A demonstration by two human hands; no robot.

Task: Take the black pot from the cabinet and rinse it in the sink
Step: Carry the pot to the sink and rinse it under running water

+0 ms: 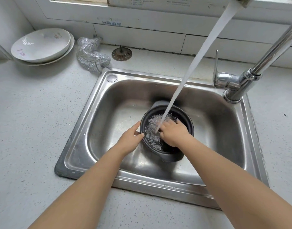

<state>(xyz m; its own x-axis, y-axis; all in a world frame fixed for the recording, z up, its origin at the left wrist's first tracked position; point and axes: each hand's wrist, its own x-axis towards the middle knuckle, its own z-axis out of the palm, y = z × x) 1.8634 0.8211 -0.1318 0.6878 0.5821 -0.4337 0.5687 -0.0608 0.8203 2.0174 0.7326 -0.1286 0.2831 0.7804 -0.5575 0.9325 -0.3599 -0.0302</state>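
The black pot [185,120] stands upright in the steel sink [109,103], partly filled with splashing water. A white stream from the faucet [244,80] falls into it. My left hand [131,140] grips the pot's left rim, thumb on the rim and fingers round the outer wall. My right hand [173,133] reaches inside the pot with its fingers down in the water under the stream; the fingertips are hidden by the splashing, and I see nothing held in that hand.
Two stacked white plates [41,45] sit at the back left of the speckled counter [29,129]. A silvery mesh scrubber [90,53] and a rusty sink strainer [121,54] lie behind the sink. The faucet's lever [216,66] stands at the sink's back right.
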